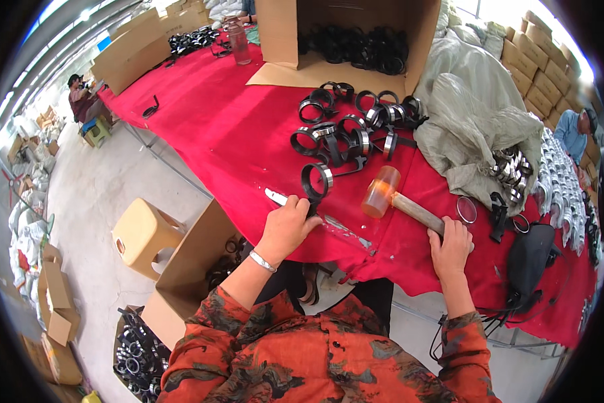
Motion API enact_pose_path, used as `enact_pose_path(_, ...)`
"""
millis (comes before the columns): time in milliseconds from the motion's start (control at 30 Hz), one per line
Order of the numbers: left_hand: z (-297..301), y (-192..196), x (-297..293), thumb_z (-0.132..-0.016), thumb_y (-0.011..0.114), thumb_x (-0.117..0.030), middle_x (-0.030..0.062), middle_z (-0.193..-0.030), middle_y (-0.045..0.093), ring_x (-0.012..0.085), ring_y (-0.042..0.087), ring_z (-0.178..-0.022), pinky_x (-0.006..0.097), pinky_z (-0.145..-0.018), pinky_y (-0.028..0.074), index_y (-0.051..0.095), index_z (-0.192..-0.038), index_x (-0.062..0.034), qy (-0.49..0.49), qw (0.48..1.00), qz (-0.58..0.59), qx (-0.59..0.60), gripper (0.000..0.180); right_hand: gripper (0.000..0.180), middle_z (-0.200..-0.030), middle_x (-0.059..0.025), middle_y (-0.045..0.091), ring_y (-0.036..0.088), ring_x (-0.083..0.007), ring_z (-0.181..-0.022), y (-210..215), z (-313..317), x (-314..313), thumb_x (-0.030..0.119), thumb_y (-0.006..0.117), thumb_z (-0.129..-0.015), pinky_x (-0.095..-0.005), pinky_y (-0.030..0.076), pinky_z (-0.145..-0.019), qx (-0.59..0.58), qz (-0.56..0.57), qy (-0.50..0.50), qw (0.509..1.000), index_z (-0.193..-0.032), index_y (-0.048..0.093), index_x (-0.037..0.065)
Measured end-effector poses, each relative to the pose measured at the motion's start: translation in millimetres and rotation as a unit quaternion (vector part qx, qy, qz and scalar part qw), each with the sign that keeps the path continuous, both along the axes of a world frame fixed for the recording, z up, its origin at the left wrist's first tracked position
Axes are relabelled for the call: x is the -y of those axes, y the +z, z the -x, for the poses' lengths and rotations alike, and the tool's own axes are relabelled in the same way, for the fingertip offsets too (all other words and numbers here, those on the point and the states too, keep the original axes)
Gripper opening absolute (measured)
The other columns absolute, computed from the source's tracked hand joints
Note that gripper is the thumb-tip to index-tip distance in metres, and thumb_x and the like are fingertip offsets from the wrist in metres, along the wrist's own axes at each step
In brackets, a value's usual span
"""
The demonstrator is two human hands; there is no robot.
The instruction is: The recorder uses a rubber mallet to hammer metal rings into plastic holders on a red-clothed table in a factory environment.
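Observation:
My left hand (pixel 285 230) is closed around the black stem of a ring-shaped part (pixel 316 180) with a silver metal band, at the near edge of the red-covered table (pixel 248 161). Under that hand a white strip-like object (pixel 275 197) shows; its kind is unclear. To the right, my right hand (pixel 451 247) grips the wooden handle of a mallet (pixel 381 192), whose translucent orange head rests on or just above the cloth. Beyond both hands lies a loose pile of similar black ring parts with silver bands (pixel 345 134).
An open cardboard box (pixel 278 40) of black parts stands at the back. Right of the pile, a grey-green sack (pixel 473 121) spills metal bands (pixel 513 171). A black pouch (pixel 529 258) lies far right. A yellow stool (pixel 144 232) and another carton (pixel 181 282) are at left. Two people sit farther off.

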State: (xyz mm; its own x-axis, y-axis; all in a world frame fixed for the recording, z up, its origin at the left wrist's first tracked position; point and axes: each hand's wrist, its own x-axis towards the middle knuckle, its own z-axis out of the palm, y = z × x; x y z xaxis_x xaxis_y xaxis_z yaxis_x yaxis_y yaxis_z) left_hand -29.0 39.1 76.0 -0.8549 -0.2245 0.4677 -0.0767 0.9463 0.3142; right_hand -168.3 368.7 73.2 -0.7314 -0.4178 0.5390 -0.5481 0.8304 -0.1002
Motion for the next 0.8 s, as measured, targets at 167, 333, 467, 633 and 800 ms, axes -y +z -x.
enact_pose_path(167, 0, -13, 2, -0.079, 0.069, -0.023, 0.0122, -0.074, 0.055, 0.0336, 0.059, -0.068, 0.043, -0.057, 0.047, 0.052, -0.081, -0.005, -0.03, 0.998, -0.01, -0.052, 0.025, 0.035, -0.09, -0.0169, 0.059, 0.058, -0.0358, -0.086, 34, 2, 9, 0.031, 0.065, -0.082, -0.046, 0.045, -0.073, 0.077, -0.053, 0.056, 0.994, -0.098, 0.054, 0.002)
enact_pose_path(333, -19, -2, 0, -0.087, 0.062, -0.013, 0.0062, -0.078, 0.065, 0.0153, 0.062, -0.072, 0.031, -0.065, 0.047, 0.061, -0.092, -0.0022, -0.109, 0.915, -0.388, 0.011, 0.012, 0.031, -0.066, -0.0091, 0.056, 0.059, -0.0206, -0.059, 64, -38, 30, 0.031, 0.058, -0.09, -0.0347, 0.049, -0.054, 0.455, 0.137, 0.037, 0.879, -0.094, 0.051, 0.001)
enact_pose_path(467, -30, -33, 11, -0.09, 0.058, -0.013, 0.0039, -0.086, 0.066, 0.0102, 0.059, -0.082, 0.027, -0.075, 0.045, 0.063, -0.097, -0.0004, -0.157, 0.815, -0.553, 0.073, 0.016, 0.027, -0.066, -0.0021, 0.053, 0.051, -0.0101, -0.052, 47, -82, 39, 0.032, 0.055, -0.093, -0.025, 0.043, -0.045, 0.626, 0.315, 0.048, 0.711, -0.095, 0.052, 0.006)
enact_pose_path(633, -38, -58, 13, -0.098, 0.049, -0.023, 0.0034, -0.079, 0.059, 0.0123, 0.057, -0.078, 0.028, -0.077, 0.046, 0.058, -0.097, -0.0004, -0.149, 0.755, -0.638, -0.011, 0.024, 0.025, -0.07, -0.002, 0.054, 0.051, -0.0087, -0.054, 24, -113, 63, 0.029, 0.056, -0.094, -0.0234, 0.043, -0.045, 0.652, 0.388, 0.098, 0.644, -0.102, 0.05, 0.007)
enact_pose_path(800, -32, -78, 10, -0.099, 0.047, -0.022, 0.0027, -0.075, 0.056, 0.0119, 0.055, -0.072, 0.027, -0.072, 0.045, 0.055, -0.089, -0.0026, -0.161, 0.759, -0.631, -0.023, 0.023, 0.028, -0.069, -0.0003, 0.052, 0.05, -0.0064, -0.054, 12, -123, 72, 0.032, 0.057, -0.094, -0.0228, 0.042, -0.046, 0.624, 0.372, 0.069, 0.684, -0.097, 0.051, 0.005)
